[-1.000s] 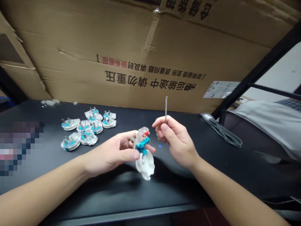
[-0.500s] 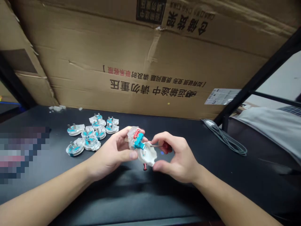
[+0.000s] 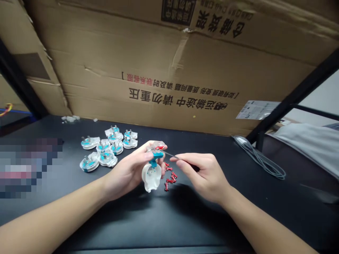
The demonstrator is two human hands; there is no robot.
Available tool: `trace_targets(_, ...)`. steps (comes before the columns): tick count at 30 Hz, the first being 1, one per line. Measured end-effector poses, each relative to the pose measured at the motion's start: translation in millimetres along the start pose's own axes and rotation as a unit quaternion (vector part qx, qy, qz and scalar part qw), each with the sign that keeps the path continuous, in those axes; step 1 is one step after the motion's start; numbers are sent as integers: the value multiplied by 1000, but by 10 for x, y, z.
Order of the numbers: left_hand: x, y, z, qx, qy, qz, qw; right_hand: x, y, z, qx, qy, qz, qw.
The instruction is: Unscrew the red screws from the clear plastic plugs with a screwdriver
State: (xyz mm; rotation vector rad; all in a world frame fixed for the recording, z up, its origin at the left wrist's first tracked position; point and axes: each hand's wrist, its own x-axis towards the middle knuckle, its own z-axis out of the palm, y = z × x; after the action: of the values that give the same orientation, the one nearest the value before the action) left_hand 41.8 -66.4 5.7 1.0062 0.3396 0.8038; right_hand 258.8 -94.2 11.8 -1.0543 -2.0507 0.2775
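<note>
My left hand [image 3: 134,167] is closed around an opened power plug. Its white half-shell [image 3: 152,178] hangs downward by a teal strip [image 3: 156,155], and a clear half [image 3: 156,144] with a red piece in it faces up. My right hand [image 3: 205,173] is closed on a thin screwdriver [image 3: 171,154]; its metal shaft points left, the tip at or close to the red piece, and its handle is hidden in my palm. Below and between my hands, several small red parts [image 3: 173,175] with dark ends lie on the black table.
Left of my hands stand several assembled clear-and-teal plugs [image 3: 106,158], prongs up. Small clear bits [image 3: 71,119] lie at the back left. A coiled grey cable [image 3: 261,158] rests at right. A large cardboard sheet [image 3: 148,120] closes off the back, beside a black frame bar [image 3: 296,90].
The plug has turned in my left hand, its white half-shell swinging downward. My right hand has come off the shell, and the screwdriver shaft now reaches to the red piece. More loose red parts show.
</note>
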Motion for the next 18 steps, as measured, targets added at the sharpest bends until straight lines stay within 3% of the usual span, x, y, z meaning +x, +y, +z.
trace_targets(11, 53, -46, 4, -7, 52, 59, 997, -19, -8, 11, 5, -14, -18, 1000)
trace_targets(18, 38, -46, 0, -3, 22, 52, 998, -15, -29, 9, 8, -29, 2, 1000)
